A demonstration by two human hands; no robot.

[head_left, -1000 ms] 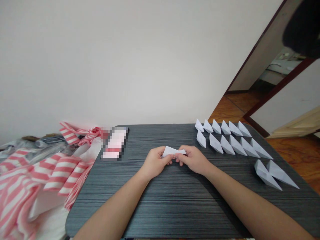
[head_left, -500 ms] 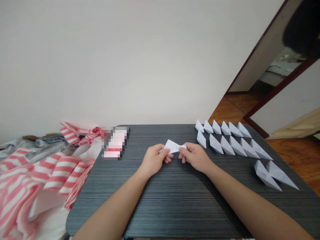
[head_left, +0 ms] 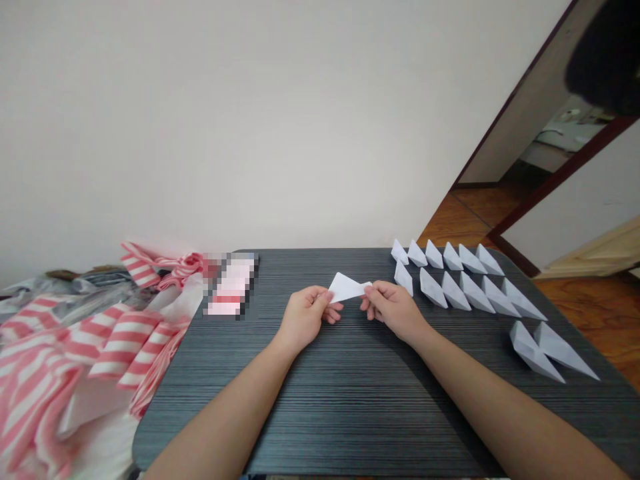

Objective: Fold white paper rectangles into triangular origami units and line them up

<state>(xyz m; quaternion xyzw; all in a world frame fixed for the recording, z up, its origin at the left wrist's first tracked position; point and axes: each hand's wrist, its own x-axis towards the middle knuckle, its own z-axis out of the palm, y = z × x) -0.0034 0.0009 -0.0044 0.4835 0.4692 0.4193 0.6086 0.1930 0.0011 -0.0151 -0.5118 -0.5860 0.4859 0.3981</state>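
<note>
Both hands hold one small white folded paper piece [head_left: 347, 287] just above the middle of a dark striped table [head_left: 350, 400]. My left hand [head_left: 306, 317] pinches its left end with curled fingers. At the right end, the thumb and fingers of my right hand [head_left: 393, 310] pinch the other tip. The paper is a flat triangle tilted up toward the wall.
Several finished white folded paper boats [head_left: 463, 277] stand in rows at the table's back right, with two more [head_left: 545, 348] nearer the right edge. Pink-and-white striped bags [head_left: 75, 353] lie heaped off the left side. A blurred pink packet [head_left: 229, 285] sits at the back left.
Both hands have lifted the folded paper off the table and a little farther from me. The paper has turned from lying flat to showing a raised triangular face.
</note>
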